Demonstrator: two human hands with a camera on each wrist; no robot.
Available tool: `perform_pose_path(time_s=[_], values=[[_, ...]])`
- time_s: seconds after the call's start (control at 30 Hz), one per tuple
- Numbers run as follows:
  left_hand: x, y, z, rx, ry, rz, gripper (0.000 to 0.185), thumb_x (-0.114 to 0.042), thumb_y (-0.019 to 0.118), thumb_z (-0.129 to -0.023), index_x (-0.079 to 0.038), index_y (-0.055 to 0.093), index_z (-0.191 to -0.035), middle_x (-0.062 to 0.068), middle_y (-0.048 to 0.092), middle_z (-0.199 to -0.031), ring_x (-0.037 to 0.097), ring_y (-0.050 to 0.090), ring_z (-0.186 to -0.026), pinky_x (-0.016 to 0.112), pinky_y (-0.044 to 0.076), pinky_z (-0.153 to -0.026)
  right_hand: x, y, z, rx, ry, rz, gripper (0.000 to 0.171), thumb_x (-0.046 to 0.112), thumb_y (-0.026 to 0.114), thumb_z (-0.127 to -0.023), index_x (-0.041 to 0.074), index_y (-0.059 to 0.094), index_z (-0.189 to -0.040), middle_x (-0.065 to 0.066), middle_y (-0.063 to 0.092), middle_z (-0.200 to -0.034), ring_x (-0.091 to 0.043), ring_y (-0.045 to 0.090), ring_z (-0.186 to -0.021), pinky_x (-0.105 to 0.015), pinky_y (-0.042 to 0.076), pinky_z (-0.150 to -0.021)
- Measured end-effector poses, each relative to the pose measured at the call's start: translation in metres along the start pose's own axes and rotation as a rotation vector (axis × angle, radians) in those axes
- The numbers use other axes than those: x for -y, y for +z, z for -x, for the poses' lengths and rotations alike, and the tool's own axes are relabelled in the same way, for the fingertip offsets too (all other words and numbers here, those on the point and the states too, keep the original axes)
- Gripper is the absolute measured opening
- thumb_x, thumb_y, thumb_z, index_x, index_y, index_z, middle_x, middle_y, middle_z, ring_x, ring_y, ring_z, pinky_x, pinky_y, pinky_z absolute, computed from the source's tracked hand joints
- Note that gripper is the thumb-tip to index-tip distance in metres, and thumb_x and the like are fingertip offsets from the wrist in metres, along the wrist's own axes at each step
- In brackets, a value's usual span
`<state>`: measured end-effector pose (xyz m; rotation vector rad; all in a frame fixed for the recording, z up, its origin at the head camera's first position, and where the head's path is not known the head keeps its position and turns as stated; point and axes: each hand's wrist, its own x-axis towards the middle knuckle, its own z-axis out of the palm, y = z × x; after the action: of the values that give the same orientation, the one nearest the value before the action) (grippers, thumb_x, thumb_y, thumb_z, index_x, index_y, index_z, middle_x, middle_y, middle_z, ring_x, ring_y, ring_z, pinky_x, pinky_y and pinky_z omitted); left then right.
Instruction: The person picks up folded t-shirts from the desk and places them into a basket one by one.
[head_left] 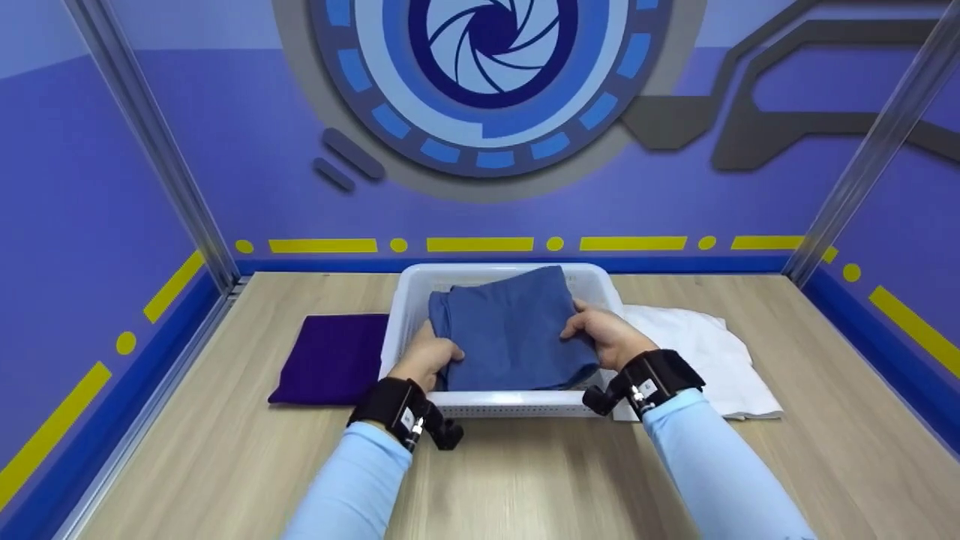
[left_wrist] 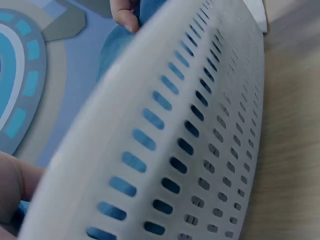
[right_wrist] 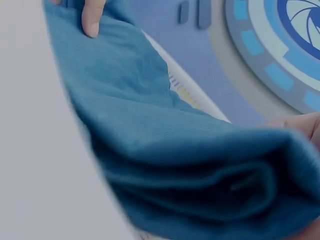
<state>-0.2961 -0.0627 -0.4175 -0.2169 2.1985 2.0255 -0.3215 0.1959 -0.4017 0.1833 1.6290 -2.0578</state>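
Note:
A folded blue cloth (head_left: 506, 330) lies over a white perforated basket (head_left: 411, 300) in the middle of the wooden table. My left hand (head_left: 429, 358) grips the cloth's left edge, fingers curled round it. On the opposite edge my right hand (head_left: 604, 335) holds it the same way. In the right wrist view the folded blue cloth (right_wrist: 190, 170) fills the frame, with a fingertip (right_wrist: 92, 17) of the other hand on its far edge. The left wrist view shows the basket's slotted wall (left_wrist: 190, 140) close up, blue cloth (left_wrist: 117, 45) above it.
A folded purple cloth (head_left: 334, 358) lies flat left of the basket. On the basket's right lies a white cloth (head_left: 705, 356). Blue walls and metal posts (head_left: 150, 142) enclose the table on three sides. Bare wood (head_left: 525, 472) stretches in front of the basket.

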Motion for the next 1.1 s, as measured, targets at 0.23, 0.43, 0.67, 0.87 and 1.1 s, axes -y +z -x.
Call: perform_pose_path(time_s=[0.23,0.43,0.67,0.87,1.1], values=[[0.002,0.001,0.0,0.041,-0.035,-0.083,0.094,0.024,0.048,-0.069,-0.001,0.007,-0.15,0.019,0.011,-0.154,0.033,0.01,-0.14,0.046,0.014,-0.113,-0.009,0.001,-0.004,-0.09,0.042,0.137,0.084,-0.015,0.042,-0.075,0.01,0.014,-0.15,-0.014,0.039,-0.126,-0.025,0.046,-0.106,-0.037,0.043,-0.089],[0.003,0.003,0.0,0.046,-0.032,-0.167,0.096,0.028,0.044,-0.065,-0.001,0.008,-0.15,0.02,0.008,-0.154,0.034,0.009,-0.14,0.046,0.025,-0.109,-0.017,0.002,-0.004,-0.093,0.044,0.236,0.07,-0.014,0.039,-0.077,0.0,0.025,-0.145,-0.016,0.034,-0.13,-0.027,0.045,-0.107,-0.041,0.035,-0.099],[0.004,0.005,0.002,0.039,0.013,-0.225,0.095,0.029,0.037,-0.061,0.002,0.011,-0.148,0.023,0.014,-0.152,0.032,0.011,-0.139,0.042,0.016,-0.112,-0.017,0.002,-0.001,-0.133,0.037,0.298,0.071,-0.014,0.037,-0.077,-0.005,0.02,-0.146,-0.022,0.021,-0.146,-0.032,0.027,-0.128,-0.048,0.012,-0.112],[0.003,0.007,0.001,0.023,-0.018,-0.316,0.08,0.021,0.036,-0.077,0.003,0.005,-0.148,0.024,0.01,-0.153,0.033,0.009,-0.14,0.042,0.015,-0.113,-0.012,0.0,0.005,-0.161,0.072,0.284,0.076,-0.003,0.046,-0.085,0.009,0.01,-0.151,-0.022,0.009,-0.153,-0.04,0.006,-0.139,-0.059,0.003,-0.11],[0.004,0.01,-0.002,-0.037,0.032,-0.407,0.078,0.021,0.039,-0.078,0.002,0.012,-0.148,0.024,0.016,-0.152,0.034,0.014,-0.14,0.041,0.018,-0.113,-0.012,0.0,0.012,-0.195,0.099,0.356,0.069,0.019,0.05,-0.089,0.002,0.017,-0.148,-0.018,0.009,-0.155,-0.044,0.008,-0.138,-0.062,0.01,-0.108]])
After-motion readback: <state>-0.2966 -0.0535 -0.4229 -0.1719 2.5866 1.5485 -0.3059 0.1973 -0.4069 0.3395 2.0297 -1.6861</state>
